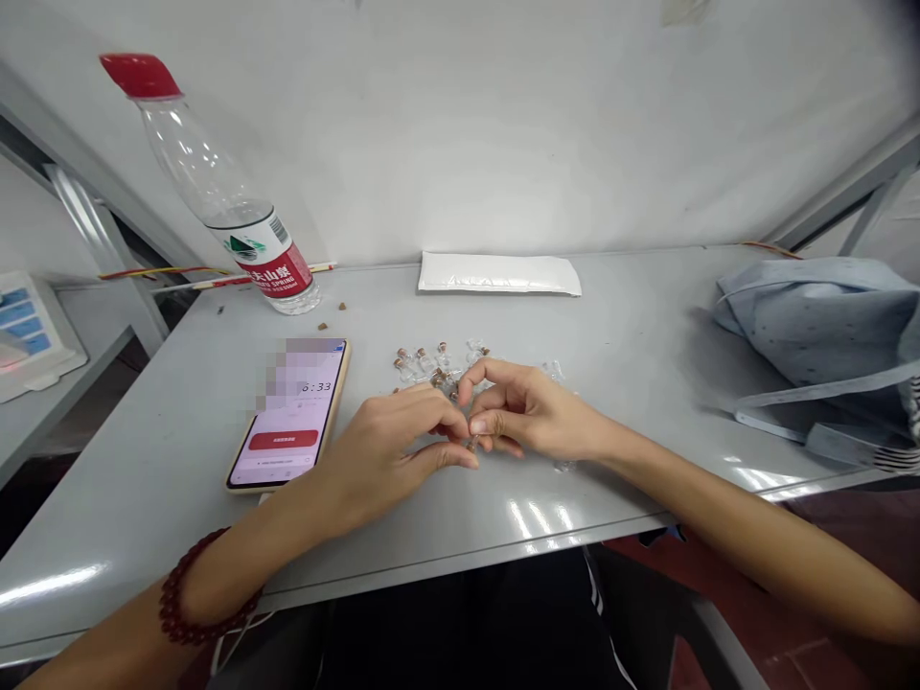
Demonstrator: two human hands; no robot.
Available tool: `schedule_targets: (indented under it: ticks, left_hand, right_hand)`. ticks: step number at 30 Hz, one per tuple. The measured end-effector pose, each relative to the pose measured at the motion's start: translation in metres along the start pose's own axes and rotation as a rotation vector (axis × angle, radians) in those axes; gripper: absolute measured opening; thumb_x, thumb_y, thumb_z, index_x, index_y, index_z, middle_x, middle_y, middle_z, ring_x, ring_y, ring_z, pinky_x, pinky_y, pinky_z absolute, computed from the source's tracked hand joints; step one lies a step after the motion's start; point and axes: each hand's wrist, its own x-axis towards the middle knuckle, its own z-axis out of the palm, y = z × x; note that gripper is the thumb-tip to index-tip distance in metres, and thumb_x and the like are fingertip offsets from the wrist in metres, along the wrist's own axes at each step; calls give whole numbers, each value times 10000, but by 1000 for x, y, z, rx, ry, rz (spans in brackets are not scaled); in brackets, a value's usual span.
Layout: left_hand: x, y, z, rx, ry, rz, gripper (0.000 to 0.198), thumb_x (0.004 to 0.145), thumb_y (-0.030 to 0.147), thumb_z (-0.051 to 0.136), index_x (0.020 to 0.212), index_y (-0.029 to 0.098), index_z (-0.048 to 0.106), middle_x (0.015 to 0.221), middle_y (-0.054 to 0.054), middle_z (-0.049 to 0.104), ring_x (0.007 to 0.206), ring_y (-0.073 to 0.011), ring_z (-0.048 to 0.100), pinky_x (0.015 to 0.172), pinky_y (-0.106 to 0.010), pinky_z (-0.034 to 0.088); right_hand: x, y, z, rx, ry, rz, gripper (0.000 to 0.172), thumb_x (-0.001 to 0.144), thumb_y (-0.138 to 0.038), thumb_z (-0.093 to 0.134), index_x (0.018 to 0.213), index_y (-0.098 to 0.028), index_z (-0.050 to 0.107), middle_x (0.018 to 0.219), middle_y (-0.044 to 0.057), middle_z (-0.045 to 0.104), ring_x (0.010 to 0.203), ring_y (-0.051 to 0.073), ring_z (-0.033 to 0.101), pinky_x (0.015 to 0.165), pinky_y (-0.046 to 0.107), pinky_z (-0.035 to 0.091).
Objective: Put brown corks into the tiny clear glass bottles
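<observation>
My left hand (392, 450) and my right hand (524, 412) meet fingertip to fingertip at the middle of the grey table (179, 402). Between the pinched fingers sits a tiny clear glass vial with a cork (472, 443), held by both hands. Just behind the hands lies a small heap of several more tiny corked vials (431, 364). A red bead bracelet (188, 602) circles my left wrist.
A phone (291, 414) with a lit screen lies left of the hands. A near-empty plastic bottle (216, 192) with a red cap stands at the back left. A white padded packet (499, 273) lies at the back. A blue cloth bag (819, 335) rests at the right.
</observation>
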Motion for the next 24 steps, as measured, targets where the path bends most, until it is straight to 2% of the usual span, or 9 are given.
schedule_targets:
  ticks: [6,10,13,16,18,22,24]
  left_hand:
    - [0,-10,6,3,13,155,136,915,173,668,779,178,660,742,16,686,724,-112,618,699,-216,501]
    - [0,-10,8,-35,-17,218,131,939,191,642,809,186,662,774,6,700,764,-124,622,738,-239,518]
    - [-1,-7,9,-25,-8,236,131,953,188,616,831,192,663,786,0,695,767,-128,610,728,-242,518]
    - [0,-5,8,6,-9,214,117,958,174,603,859,201,659,799,5,695,757,-123,595,721,-235,510]
    - [1,-6,4,30,-4,197,105,960,174,601,873,202,653,803,10,690,753,-119,593,720,-230,505]
    - [0,-10,-7,116,-70,94,139,980,188,556,871,202,641,831,7,684,792,-133,602,733,-249,497]
    - [-2,-13,-13,172,-122,51,160,989,200,528,871,204,636,838,4,683,829,-149,602,755,-268,491]
  right_hand:
    - [-4,-8,3,-86,-16,-30,57,939,-163,583,909,-185,541,621,-78,503,499,43,374,459,174,306]
    - [-5,-9,4,-4,-75,-30,66,946,-163,556,894,-190,527,597,-87,471,482,49,365,443,177,304]
    - [-5,-9,4,58,-99,1,64,950,-194,549,896,-199,515,618,-79,491,460,50,380,422,183,312]
    - [-5,-13,1,15,-88,32,69,943,-234,571,909,-200,520,664,-58,558,451,48,407,436,200,341]
    - [-5,-17,-4,-120,-8,11,67,938,-253,584,943,-194,551,685,-36,611,503,69,481,491,220,390]
    - [-5,-18,-24,-577,342,-70,120,939,-259,573,964,-171,651,741,19,692,658,131,598,596,269,427]
    - [-3,-15,-35,-779,452,-113,152,929,-266,582,947,-171,698,783,37,712,689,149,603,629,292,427]
